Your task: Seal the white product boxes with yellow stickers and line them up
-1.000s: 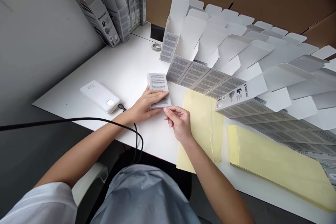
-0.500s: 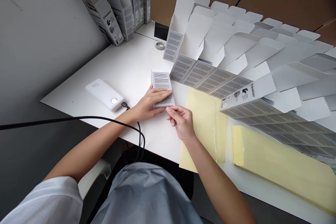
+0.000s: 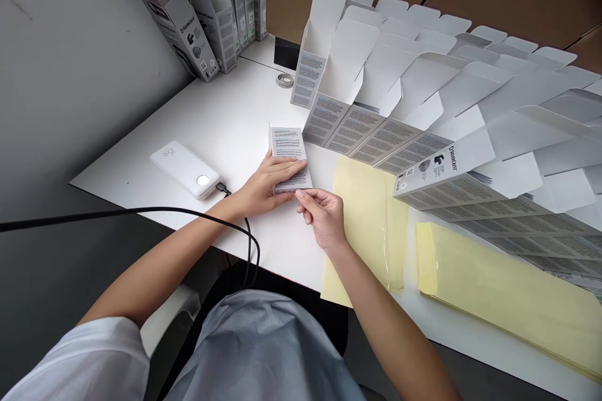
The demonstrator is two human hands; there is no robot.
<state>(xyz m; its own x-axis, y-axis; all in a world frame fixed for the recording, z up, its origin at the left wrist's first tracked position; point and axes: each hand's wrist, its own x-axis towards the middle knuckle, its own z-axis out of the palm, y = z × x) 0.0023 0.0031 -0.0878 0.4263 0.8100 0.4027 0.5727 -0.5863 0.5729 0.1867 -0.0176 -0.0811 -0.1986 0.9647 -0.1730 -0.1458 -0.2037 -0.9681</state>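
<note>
A small white piece with rows of fine print point(image 3: 288, 138), seemingly a folded leaflet, lies on the table in front of me. Across it stretch the fingers of my left hand point(image 3: 270, 185), holding it down, with the thumb along its near edge. My right hand point(image 3: 322, 216) is closed in a pinch at the leaflet's near right corner. Its thumb and forefinger meet there, and the other fingers are curled in. What exactly sits between those fingertips is hidden.
Open printed cartons point(image 3: 371, 131) stand in rows at right, with more cartons point(image 3: 195, 37) at back left. Yellow sheets point(image 3: 362, 219) and a yellow stack point(image 3: 498, 288) lie at right. A white power bank point(image 3: 185, 169) with a black cable point(image 3: 141, 209) is at left.
Both hands keep almost the same pose on the leaflet. The whole view has shifted very slightly; nothing is visibly taken up or let go.
</note>
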